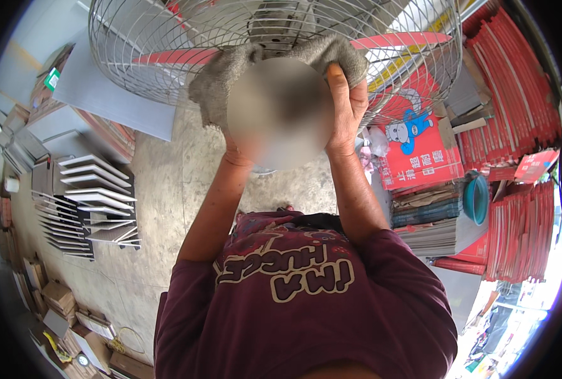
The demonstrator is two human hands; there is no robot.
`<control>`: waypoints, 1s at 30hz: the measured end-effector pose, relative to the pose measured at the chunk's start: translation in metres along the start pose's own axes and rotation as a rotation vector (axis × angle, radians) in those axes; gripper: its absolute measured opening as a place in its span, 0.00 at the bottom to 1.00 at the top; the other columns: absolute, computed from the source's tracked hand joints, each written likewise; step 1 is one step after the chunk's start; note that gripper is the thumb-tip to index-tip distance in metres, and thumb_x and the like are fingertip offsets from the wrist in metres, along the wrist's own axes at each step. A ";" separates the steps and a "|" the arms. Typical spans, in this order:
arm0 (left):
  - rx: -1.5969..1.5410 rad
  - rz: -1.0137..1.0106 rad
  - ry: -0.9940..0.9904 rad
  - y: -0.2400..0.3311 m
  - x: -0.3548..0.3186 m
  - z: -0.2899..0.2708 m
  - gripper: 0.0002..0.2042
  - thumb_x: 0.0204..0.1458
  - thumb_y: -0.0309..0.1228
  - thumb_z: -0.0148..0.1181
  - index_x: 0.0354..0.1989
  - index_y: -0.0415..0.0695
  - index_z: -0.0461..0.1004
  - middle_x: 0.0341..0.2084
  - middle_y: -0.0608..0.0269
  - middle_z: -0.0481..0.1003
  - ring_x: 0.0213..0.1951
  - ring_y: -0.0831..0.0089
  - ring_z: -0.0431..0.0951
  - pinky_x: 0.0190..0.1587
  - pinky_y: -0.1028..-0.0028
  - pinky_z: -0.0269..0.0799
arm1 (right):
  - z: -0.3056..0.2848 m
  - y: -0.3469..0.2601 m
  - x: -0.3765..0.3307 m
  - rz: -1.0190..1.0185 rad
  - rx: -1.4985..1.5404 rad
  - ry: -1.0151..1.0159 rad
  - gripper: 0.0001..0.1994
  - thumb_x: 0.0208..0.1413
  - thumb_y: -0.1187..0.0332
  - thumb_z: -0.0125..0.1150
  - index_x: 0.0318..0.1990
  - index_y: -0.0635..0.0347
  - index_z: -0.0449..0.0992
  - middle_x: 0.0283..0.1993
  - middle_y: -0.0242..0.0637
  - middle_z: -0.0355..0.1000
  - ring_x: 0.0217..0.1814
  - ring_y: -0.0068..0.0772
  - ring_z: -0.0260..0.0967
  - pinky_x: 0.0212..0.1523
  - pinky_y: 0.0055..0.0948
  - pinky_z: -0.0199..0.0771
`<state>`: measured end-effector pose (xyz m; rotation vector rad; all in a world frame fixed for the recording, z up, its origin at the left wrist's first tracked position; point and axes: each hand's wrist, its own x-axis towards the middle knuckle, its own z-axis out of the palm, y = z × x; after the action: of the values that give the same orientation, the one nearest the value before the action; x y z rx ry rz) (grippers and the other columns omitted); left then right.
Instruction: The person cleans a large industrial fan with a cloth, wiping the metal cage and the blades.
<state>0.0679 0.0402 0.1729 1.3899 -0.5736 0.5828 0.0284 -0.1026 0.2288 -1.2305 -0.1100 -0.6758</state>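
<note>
A grey cloth (212,85) hangs across the front of a large wire fan cage (143,82), with folds to both sides. My right hand (347,104) grips the cloth's right part, its thumb laid upward over the fabric. My left hand (238,151) is raised behind the left part of the cloth. A blurred round patch covers its fingers, so their hold is hidden, as is the middle of the cloth. Behind the wires are red fan blades (407,40), one on each side of the cloth.
On the right stand stacks of red cartons (514,95), a red printed box (420,155) and a teal basin (476,199). Tile samples (97,189) stand in a rack on the left. Several boxes (60,297) lie at lower left. Concrete floor (161,189) stretches beneath my arms.
</note>
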 end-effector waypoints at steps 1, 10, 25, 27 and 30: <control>-0.130 -0.070 0.033 -0.021 -0.016 -0.004 0.24 0.58 0.36 0.50 0.62 0.41 0.55 0.58 0.59 0.61 0.58 0.67 0.61 0.61 0.70 0.57 | -0.003 0.005 -0.002 0.013 0.018 0.002 0.12 0.61 0.68 0.53 0.50 0.63 0.70 0.45 0.28 0.69 0.47 0.18 0.62 0.51 0.20 0.61; 0.541 -0.228 -0.009 -0.058 -0.062 -0.045 0.22 0.58 0.35 0.51 0.59 0.40 0.58 0.53 0.62 0.66 0.54 0.67 0.66 0.57 0.69 0.62 | -0.029 0.050 -0.020 0.157 -0.108 -0.054 0.09 0.60 0.74 0.50 0.47 0.62 0.71 0.43 0.25 0.69 0.44 0.15 0.61 0.48 0.17 0.60; -0.828 -0.369 0.337 -0.100 0.008 -0.215 0.14 0.59 0.44 0.44 0.45 0.49 0.68 0.34 0.65 0.73 0.29 0.74 0.71 0.28 0.73 0.69 | -0.016 0.080 -0.072 0.372 -0.441 -0.595 0.15 0.56 0.72 0.53 0.51 0.61 0.70 0.44 0.40 0.75 0.42 0.27 0.73 0.43 0.26 0.72; -0.884 -0.350 0.243 -0.120 0.008 -0.228 0.15 0.59 0.44 0.44 0.46 0.49 0.67 0.36 0.65 0.72 0.31 0.73 0.71 0.31 0.72 0.69 | -0.017 0.079 -0.075 0.395 -0.456 -0.619 0.15 0.56 0.71 0.53 0.51 0.62 0.70 0.43 0.40 0.76 0.41 0.28 0.73 0.43 0.26 0.72; -0.772 -0.465 0.442 -0.143 0.000 -0.217 0.16 0.59 0.45 0.43 0.48 0.49 0.67 0.39 0.64 0.71 0.34 0.71 0.70 0.34 0.70 0.68 | -0.020 0.071 -0.082 0.442 -0.505 -0.633 0.14 0.56 0.71 0.53 0.50 0.63 0.70 0.42 0.40 0.76 0.39 0.30 0.74 0.42 0.26 0.73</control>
<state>0.1721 0.2428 0.0482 0.5924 -0.0738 0.2257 -0.0050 -0.0750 0.1279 -1.8528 -0.1898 0.1044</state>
